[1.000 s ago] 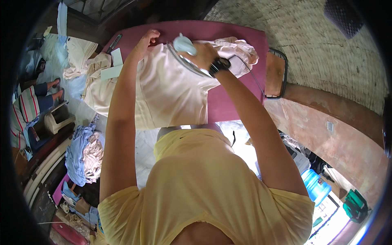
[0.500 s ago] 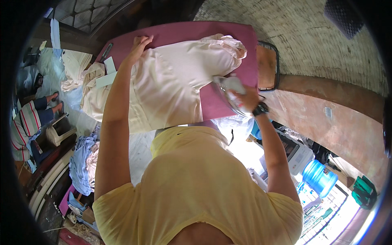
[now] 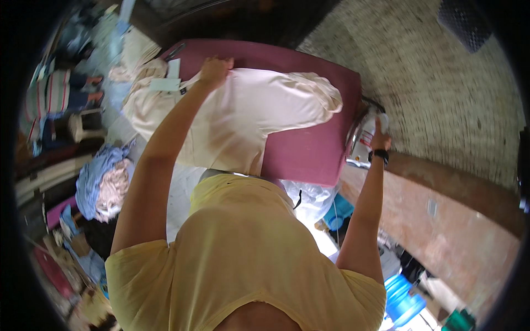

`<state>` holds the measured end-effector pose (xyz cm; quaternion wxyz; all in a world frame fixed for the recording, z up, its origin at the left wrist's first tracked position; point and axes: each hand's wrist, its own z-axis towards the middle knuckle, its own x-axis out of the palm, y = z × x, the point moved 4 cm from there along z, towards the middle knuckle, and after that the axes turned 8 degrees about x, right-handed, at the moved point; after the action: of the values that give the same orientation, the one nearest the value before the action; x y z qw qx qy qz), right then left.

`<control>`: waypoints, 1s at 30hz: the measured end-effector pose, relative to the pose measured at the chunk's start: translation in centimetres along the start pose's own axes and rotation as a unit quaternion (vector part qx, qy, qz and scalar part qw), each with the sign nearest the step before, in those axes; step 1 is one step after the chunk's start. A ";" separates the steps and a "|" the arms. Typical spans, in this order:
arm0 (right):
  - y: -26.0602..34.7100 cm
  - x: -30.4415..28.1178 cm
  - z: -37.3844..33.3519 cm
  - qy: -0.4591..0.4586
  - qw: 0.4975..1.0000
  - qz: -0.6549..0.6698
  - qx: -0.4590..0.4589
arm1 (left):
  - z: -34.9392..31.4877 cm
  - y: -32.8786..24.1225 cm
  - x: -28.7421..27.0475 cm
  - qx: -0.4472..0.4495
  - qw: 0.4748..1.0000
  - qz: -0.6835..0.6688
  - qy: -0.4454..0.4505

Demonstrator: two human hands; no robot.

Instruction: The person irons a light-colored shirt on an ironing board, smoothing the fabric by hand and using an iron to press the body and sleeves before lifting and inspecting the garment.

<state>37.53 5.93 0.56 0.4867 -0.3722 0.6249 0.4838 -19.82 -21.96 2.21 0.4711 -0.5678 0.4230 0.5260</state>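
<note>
A cream shirt [image 3: 223, 124] lies spread across a maroon ironing board [image 3: 309, 157], its gathered end [image 3: 326, 91] toward the right. My left hand [image 3: 216, 73] is at the shirt's far edge, with its fingers closed on the cloth. Beyond the board's right end, my right hand [image 3: 382, 139] grips a clothes iron [image 3: 361, 138] with a pale body and shiny metal sole. The iron is tilted, its sole facing the board's end, and it is off the shirt. Part of the iron's handle is hidden by my hand.
Pale cards [image 3: 164, 84] lie at the board's left, with more cream cloth [image 3: 144, 74] beyond. A heap of blue and pink clothes [image 3: 102, 185] sits at the left. A person in striped clothing [image 3: 52, 99] is farther left. A blue water jug [image 3: 403, 300] stands lower right.
My right hand has carried the iron right, from beside the shirt to beyond the board's end. My left hand remains at the shirt's far edge, its fingers more closed. The view has turned.
</note>
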 end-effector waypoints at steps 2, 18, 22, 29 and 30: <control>-0.3 1.0 1.2 0.029 1.000 0.002 0.008 | -1.8 -0.9 -0.1 -0.027 0.998 0.047 -0.040; 0.6 -1.0 -2.7 0.132 0.986 0.080 0.065 | -13.4 -6.4 9.2 -0.485 0.171 -0.786 -0.343; -2.2 0.6 -0.9 0.014 0.993 0.117 -0.009 | -13.5 -6.6 5.7 -0.345 0.253 -0.846 -0.318; 14.4 -5.4 -14.5 -0.263 0.851 0.123 -0.439 | -23.7 -3.5 -13.3 -0.192 0.445 -0.776 -0.404; 17.6 -3.7 -16.7 -0.257 0.829 0.109 -0.484 | -26.0 -2.7 -15.8 -0.154 0.464 -0.795 -0.359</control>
<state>17.85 -5.77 9.39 0.3311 -0.3523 0.1994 0.8523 -13.43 -47.12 18.28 0.7011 -0.4832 -0.5056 0.1389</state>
